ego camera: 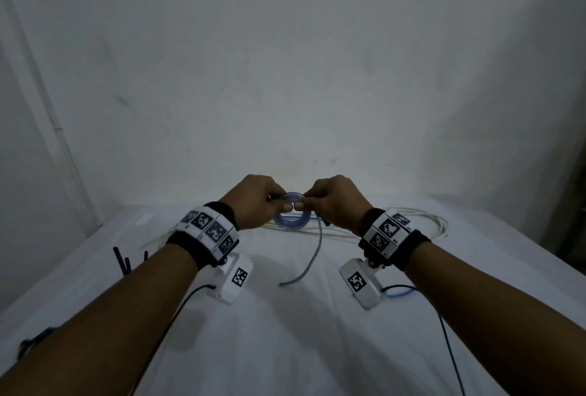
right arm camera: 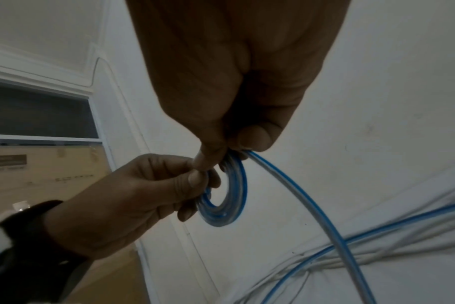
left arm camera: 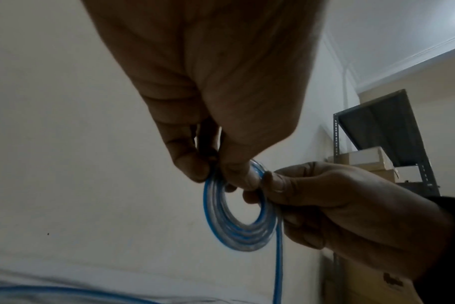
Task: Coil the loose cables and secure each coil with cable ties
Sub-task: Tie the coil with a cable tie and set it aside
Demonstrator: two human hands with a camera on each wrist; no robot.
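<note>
A small round coil of blue cable (ego camera: pixel 293 219) (left arm camera: pixel 237 228) (right arm camera: pixel 226 207) hangs in the air above the white table (ego camera: pixel 285 332). My left hand (ego camera: pixel 260 202) (left arm camera: pixel 216 168) pinches the coil's top left with thumb and fingers. My right hand (ego camera: pixel 333 202) (right arm camera: pixel 231 152) pinches its top right, thumb tips nearly meeting. The loose blue tail (ego camera: pixel 312 256) (right arm camera: pixel 307 205) drops from the right hand's grip to the table. A loose white cable (ego camera: pixel 421 224) lies in loops behind the right wrist.
Several black cable ties (ego camera: pixel 126 260) lie by my left forearm. More blue and white cable (right arm camera: pixel 377 234) runs over the sheet. A white wall stands close behind the table. A metal shelf with boxes (left arm camera: pixel 377 148) is off to the right.
</note>
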